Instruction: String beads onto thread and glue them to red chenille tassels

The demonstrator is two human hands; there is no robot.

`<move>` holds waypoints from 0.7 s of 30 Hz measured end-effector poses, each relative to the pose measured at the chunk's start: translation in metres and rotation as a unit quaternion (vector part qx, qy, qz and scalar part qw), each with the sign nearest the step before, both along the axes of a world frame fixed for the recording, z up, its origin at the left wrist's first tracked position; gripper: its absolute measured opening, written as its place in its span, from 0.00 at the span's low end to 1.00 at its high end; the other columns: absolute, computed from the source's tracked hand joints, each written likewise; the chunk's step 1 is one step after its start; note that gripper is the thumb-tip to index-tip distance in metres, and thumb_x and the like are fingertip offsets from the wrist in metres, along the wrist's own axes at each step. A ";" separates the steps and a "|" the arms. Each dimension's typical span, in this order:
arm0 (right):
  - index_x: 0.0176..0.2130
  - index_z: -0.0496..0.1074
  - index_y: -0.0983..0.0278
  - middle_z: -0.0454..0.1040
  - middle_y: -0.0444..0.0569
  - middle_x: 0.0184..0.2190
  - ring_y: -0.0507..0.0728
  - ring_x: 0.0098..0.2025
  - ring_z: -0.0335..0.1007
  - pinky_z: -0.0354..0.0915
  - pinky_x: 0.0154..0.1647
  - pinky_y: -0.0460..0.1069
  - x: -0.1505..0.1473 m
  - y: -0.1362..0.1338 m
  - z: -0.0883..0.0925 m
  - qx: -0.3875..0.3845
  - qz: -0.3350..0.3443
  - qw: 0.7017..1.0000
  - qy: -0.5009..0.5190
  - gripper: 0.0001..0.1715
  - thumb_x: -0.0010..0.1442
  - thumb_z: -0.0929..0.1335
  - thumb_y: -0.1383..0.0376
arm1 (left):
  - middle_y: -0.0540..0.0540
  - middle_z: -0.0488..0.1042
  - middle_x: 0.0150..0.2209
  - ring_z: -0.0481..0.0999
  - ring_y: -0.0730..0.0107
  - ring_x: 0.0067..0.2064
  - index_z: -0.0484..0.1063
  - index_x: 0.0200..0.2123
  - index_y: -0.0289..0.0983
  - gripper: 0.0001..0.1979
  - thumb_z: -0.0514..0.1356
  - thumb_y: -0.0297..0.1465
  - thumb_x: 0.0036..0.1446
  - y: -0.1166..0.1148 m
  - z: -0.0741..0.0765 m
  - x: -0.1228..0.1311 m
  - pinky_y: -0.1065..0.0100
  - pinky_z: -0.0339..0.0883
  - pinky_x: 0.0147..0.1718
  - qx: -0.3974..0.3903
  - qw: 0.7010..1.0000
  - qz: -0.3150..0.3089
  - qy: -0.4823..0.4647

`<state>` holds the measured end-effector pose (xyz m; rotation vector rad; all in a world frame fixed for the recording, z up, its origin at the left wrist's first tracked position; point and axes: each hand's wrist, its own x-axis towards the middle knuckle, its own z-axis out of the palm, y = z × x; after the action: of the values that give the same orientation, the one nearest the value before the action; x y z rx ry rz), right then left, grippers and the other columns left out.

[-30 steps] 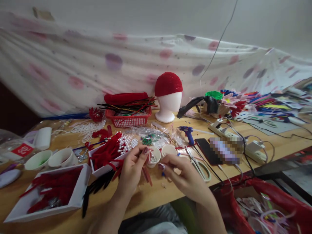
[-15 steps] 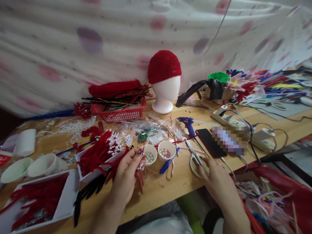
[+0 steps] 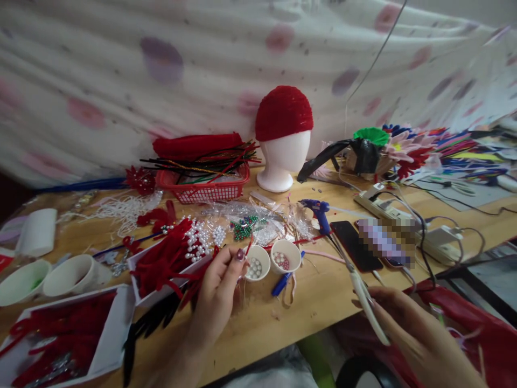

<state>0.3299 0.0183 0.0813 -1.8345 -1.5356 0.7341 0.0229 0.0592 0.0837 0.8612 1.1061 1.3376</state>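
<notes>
My left hand (image 3: 218,291) is over the front of the table, thumb and forefinger pinched on a thin red stem (image 3: 250,246). Its tip sticks up past my fingers, while my hand hides the lower part. On the right, my right hand (image 3: 412,328) grips white-handled scissors (image 3: 368,308) above the table edge. Their blades point away and to the left, towards the glue gun. Just beyond my left fingers are a paper cup of pale beads (image 3: 265,262) and another cup of pink and white beads (image 3: 297,262). A blue pen (image 3: 280,284) lies in front of them.
Boxes (image 3: 115,334) of red fuzzy pieces sit at left. A red basket (image 3: 202,191) and a red-capped foam head (image 3: 283,156) stand behind. A blue glue gun (image 3: 321,215), black phone (image 3: 355,245) and power strips (image 3: 383,210) lie right, with cords around them.
My right hand has lifted the scissors off the table and brought them right and nearer to me. My left hand keeps its pinch on the red stem. The view has shifted slightly.
</notes>
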 end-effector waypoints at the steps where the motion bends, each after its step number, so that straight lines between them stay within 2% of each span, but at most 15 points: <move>1: 0.37 0.78 0.58 0.82 0.56 0.34 0.66 0.36 0.80 0.76 0.32 0.52 -0.004 -0.008 0.006 0.007 -0.001 0.998 0.060 0.24 0.54 0.72 0.42 | 0.52 0.71 0.27 0.69 0.70 0.32 0.71 0.30 0.39 0.16 0.64 0.45 0.60 0.000 -0.001 -0.001 0.73 0.63 0.33 0.001 1.000 -0.005 0.010; 3: 0.36 0.77 0.58 0.80 0.53 0.31 0.63 0.31 0.78 0.74 0.29 0.51 -0.021 -0.020 0.010 -0.002 0.033 0.989 0.148 0.23 0.51 0.76 0.45 | 0.52 0.71 0.28 0.70 0.70 0.33 0.72 0.31 0.39 0.15 0.64 0.44 0.61 -0.001 -0.001 -0.003 0.73 0.64 0.35 -0.008 1.000 -0.014 0.020; 5: 0.34 0.75 0.59 0.75 0.48 0.27 0.59 0.28 0.73 0.70 0.27 0.49 -0.044 -0.024 0.006 -0.020 0.100 0.979 0.175 0.25 0.46 0.79 0.46 | 0.51 0.72 0.29 0.71 0.69 0.34 0.73 0.33 0.39 0.14 0.64 0.44 0.60 -0.002 0.000 -0.004 0.72 0.65 0.36 -0.021 0.999 -0.024 0.018; 8: 0.34 0.71 0.60 0.70 0.44 0.28 0.56 0.29 0.65 0.65 0.27 0.47 -0.080 -0.019 -0.003 -0.016 0.159 0.975 0.152 0.30 0.44 0.78 0.42 | 0.50 0.74 0.30 0.72 0.67 0.35 0.73 0.34 0.40 0.13 0.63 0.44 0.60 -0.005 0.005 -0.003 0.71 0.65 0.36 -0.033 0.998 -0.039 0.023; 11: 0.32 0.67 0.61 0.66 0.41 0.26 0.54 0.28 0.59 0.60 0.26 0.46 -0.101 -0.010 -0.005 -0.003 0.191 0.974 0.120 0.28 0.47 0.76 0.43 | 0.50 0.73 0.29 0.71 0.65 0.34 0.73 0.32 0.41 0.12 0.62 0.43 0.61 -0.008 0.010 -0.002 0.70 0.65 0.36 -0.031 0.997 -0.043 0.064; 18: 0.30 0.62 0.60 0.62 0.40 0.25 0.53 0.27 0.54 0.54 0.26 0.46 -0.103 -0.004 -0.012 0.003 0.222 0.967 0.123 0.23 0.53 0.75 0.51 | 0.54 0.64 0.24 0.60 0.69 0.25 0.69 0.33 0.43 0.10 0.55 0.40 0.65 -0.015 0.015 -0.002 0.70 0.56 0.25 -0.006 0.981 -0.062 0.184; 21: 0.30 0.62 0.60 0.61 0.39 0.25 0.53 0.27 0.54 0.53 0.26 0.46 -0.099 -0.007 -0.018 0.007 0.230 0.963 0.138 0.22 0.53 0.76 0.52 | 0.54 0.63 0.24 0.63 0.67 0.27 0.69 0.34 0.43 0.08 0.55 0.38 0.65 -0.016 0.014 -0.002 0.70 0.58 0.29 0.015 0.970 -0.058 0.234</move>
<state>0.2310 0.0116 0.0637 -1.3012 -1.7827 1.1344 0.0213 0.0434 0.0981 1.2867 1.3728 1.0810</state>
